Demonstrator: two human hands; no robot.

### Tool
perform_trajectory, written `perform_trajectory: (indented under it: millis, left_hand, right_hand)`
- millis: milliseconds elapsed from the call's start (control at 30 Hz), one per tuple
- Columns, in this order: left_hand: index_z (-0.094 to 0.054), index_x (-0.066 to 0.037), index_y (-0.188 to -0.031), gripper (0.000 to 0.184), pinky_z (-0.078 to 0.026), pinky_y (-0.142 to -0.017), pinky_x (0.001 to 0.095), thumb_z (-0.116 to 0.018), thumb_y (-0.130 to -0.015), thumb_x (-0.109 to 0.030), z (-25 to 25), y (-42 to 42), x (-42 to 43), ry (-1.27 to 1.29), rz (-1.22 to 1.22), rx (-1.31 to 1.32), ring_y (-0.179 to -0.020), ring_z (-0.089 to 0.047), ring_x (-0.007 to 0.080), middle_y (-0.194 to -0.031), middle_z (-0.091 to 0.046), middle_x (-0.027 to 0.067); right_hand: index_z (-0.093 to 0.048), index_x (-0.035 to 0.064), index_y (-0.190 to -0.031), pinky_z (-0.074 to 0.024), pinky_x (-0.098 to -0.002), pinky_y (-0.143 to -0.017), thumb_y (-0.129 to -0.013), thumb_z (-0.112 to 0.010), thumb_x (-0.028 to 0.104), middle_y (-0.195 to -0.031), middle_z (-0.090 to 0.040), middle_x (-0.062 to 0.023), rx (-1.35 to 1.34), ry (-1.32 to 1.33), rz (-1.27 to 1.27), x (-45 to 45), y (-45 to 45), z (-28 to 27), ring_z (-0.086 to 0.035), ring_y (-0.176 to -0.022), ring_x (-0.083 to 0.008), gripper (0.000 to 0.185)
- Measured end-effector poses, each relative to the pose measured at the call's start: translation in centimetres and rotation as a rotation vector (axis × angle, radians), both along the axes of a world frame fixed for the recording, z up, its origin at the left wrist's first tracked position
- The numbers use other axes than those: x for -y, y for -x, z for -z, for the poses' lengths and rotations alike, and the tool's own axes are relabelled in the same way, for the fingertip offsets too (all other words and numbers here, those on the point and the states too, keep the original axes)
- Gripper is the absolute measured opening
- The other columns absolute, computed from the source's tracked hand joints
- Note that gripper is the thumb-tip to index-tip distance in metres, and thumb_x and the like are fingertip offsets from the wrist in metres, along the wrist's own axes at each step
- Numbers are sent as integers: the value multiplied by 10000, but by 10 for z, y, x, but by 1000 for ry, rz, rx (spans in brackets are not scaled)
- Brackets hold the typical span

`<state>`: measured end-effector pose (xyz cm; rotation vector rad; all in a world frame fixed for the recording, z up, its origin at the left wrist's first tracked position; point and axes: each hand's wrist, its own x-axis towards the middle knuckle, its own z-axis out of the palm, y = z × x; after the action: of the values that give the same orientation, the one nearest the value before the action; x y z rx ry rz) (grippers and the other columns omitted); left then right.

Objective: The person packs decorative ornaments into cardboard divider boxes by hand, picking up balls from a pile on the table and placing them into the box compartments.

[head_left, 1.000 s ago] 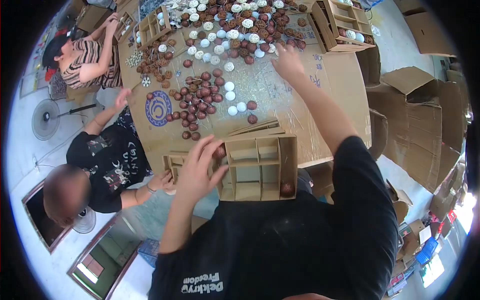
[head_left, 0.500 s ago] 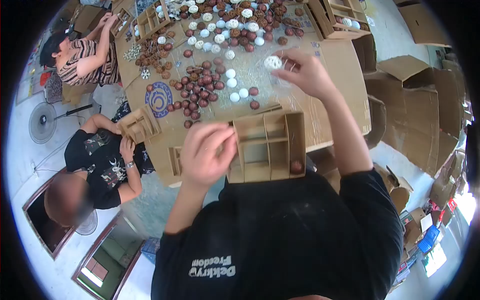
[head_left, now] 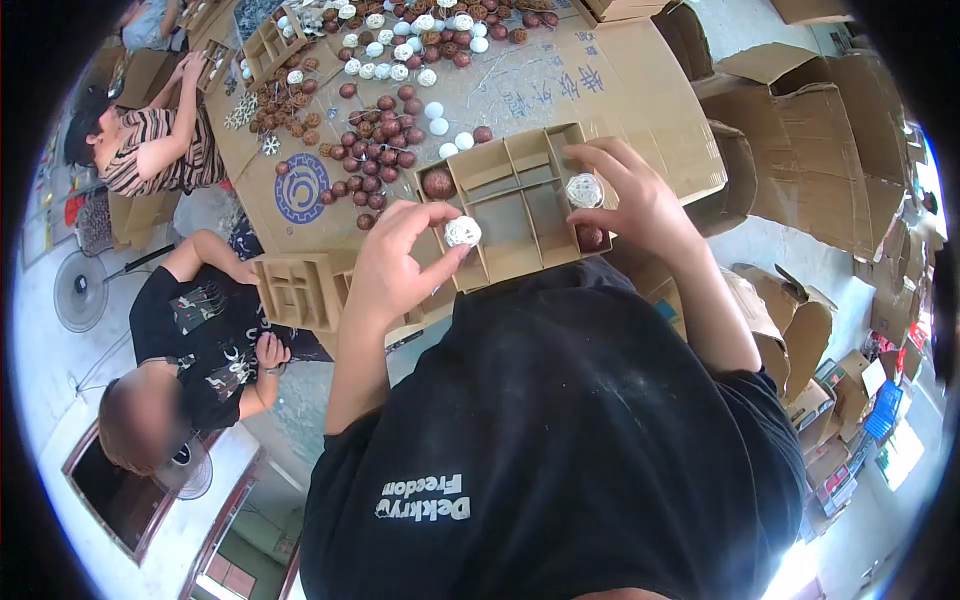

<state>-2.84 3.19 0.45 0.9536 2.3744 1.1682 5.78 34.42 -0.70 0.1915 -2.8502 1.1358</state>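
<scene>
A cardboard divider box (head_left: 528,262) with several compartments rests against the near table edge in front of my body. My left hand (head_left: 400,262) pinches a white wicker ball (head_left: 462,232) over the box's left column. Above that column's far end shows a dark red glitter ball (head_left: 438,183). On the other side, my right hand (head_left: 645,205) has thumb and fingers around a second white wicker ball (head_left: 584,191) at the right column. Another dark red ball (head_left: 590,237) sits in the near right corner, below my right thumb.
Piles of dark red balls (head_left: 375,150), brown wicker balls (head_left: 285,120) and white balls (head_left: 437,125) cover the table's far left part. Two people (head_left: 160,140) sit along the left, one beside another divider box (head_left: 295,290). Large open cartons (head_left: 800,150) stand at right.
My right hand has brought its white wicker ball from over the table to the box. My left hand now pinches another white ball. The box sits farther forward, turned slightly.
</scene>
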Motion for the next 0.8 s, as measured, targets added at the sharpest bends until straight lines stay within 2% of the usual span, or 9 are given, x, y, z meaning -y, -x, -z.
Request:
perform_trajectory:
  millis: [33, 133, 267, 300, 433, 500, 600, 700, 800]
  left_hand:
    - [-692, -47, -1109, 367, -529, -832, 367, -837, -781, -129, 6, -3, 5, 45, -2, -46, -926, -643, 258, -989, -683, 105]
    - [-674, -52, -1111, 384, -519, -830, 375, -845, -779, -144, 30, -8, 5, 103, -106, -199, -937, -623, 273, -1009, -660, 105]
    - [-601, -68, -1045, 370, -498, -817, 438, -840, -766, -118, 54, -7, -8, 95, -198, -313, -924, -611, 301, -1026, -571, 102]
    - [-579, -74, -1032, 377, -493, -737, 435, -836, -755, -75, 51, -10, -12, 84, -225, -135, -819, -604, 297, -1011, -535, 107]
    - [-581, -70, -1030, 346, -489, -682, 415, -820, -780, -90, 39, -4, -12, 166, -188, -139, -749, -602, 290, -1003, -538, 112]
    - [-600, -61, -1014, 344, -472, -663, 370, -838, -770, -108, 23, 4, -8, 148, -151, 51, -712, -562, 219, -880, -524, 82]
    - [-613, -58, -1006, 319, -462, -643, 350, -833, -786, -128, 32, 21, -3, 189, -67, 93, -665, -533, 183, -807, -524, 64]
    - [-597, -57, -957, 316, -486, -666, 398, -835, -787, -178, 42, 15, -6, 279, -61, -2, -714, -610, 259, -806, -579, 89]
    - [-569, -56, -910, 352, -501, -695, 444, -845, -775, -227, 40, 8, -9, 357, -57, -82, -787, -656, 331, -843, -618, 111]
  right_hand:
    - [-617, 59, -1295, -534, -424, -903, -762, -875, 224, -1195, -607, -132, -120, -50, 10, 2, -5, 2, -612, -1070, -337, 614]
    - [-613, 47, -1284, -531, -428, -927, -767, -867, 188, -1204, -609, -131, -273, -178, 127, 8, -16, -2, -610, -1087, -334, 593]
    - [-616, 34, -1284, -507, -433, -966, -860, -773, 158, -1175, -625, -121, -66, -299, -7, 11, -17, 3, -602, -1090, -334, 469]
    - [-611, 40, -1308, -516, -444, -953, -899, -728, 155, -1179, -636, -141, -6, -251, 5, 9, -17, 8, -602, -1124, -340, 440]
    - [-612, 38, -1286, -509, -431, -946, -906, -724, 175, -1142, -633, -130, -33, -241, 24, 12, -14, 6, -603, -1081, -334, 420]
    - [-606, 54, -1287, -520, -446, -917, -928, -721, 215, -1120, -626, -150, 18, -175, 172, 14, -15, 3, -614, -1056, -345, 410]
    - [-614, 52, -1260, -527, -455, -895, -937, -727, 260, -1094, -620, -165, 7, -279, 88, 9, -15, 8, -624, -1043, -357, 401]
    - [-614, 55, -1301, -521, -445, -897, -931, -732, 285, -1141, -617, -158, 257, -296, 69, 12, -18, 10, -625, -1051, -370, 451]
    - [-638, 45, -1268, -523, -445, -914, -941, -721, 305, -1153, -615, -150, 165, -218, 180, 16, -20, 7, -624, -1083, -368, 426]
